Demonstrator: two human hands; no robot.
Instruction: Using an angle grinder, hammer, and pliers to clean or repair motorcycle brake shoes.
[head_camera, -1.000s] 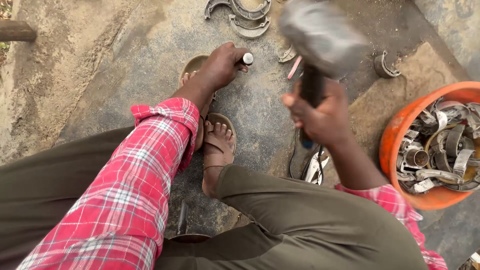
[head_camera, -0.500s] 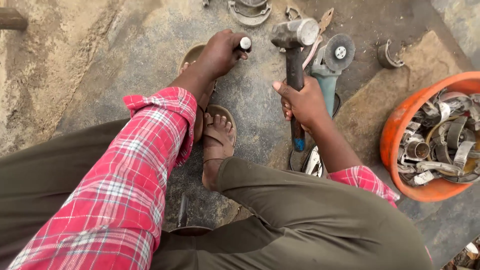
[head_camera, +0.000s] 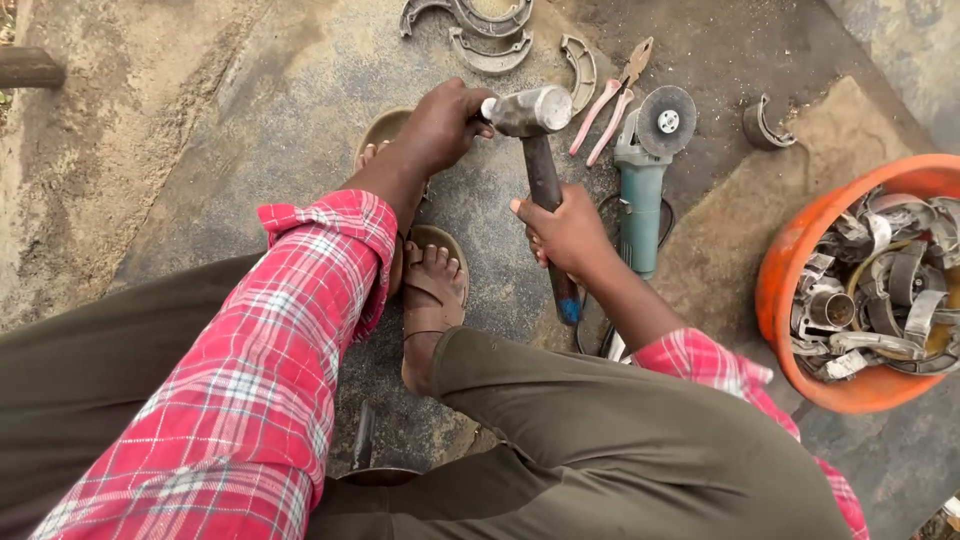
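Hammer (head_camera: 530, 115) lowered, steel head beside left hand (head_camera: 440, 125)

Just right of the hands, a green angle grinder (head_camera: 641, 190) and pink-handled pliers (head_camera: 610, 100). Farther right, an orange bucket (head_camera: 790, 270) full of metal scraps (head_camera: 880, 290). Above, curved brake shoes (head_camera: 490, 40).

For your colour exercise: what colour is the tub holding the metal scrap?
Orange tub, clearest in the head view.

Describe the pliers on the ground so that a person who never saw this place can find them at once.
Start at the orange tub of metal scrap on the right, then go left to the teal angle grinder. The pliers lie on the ground just left of its disc, beside a curved metal piece. Only they have pink handles.
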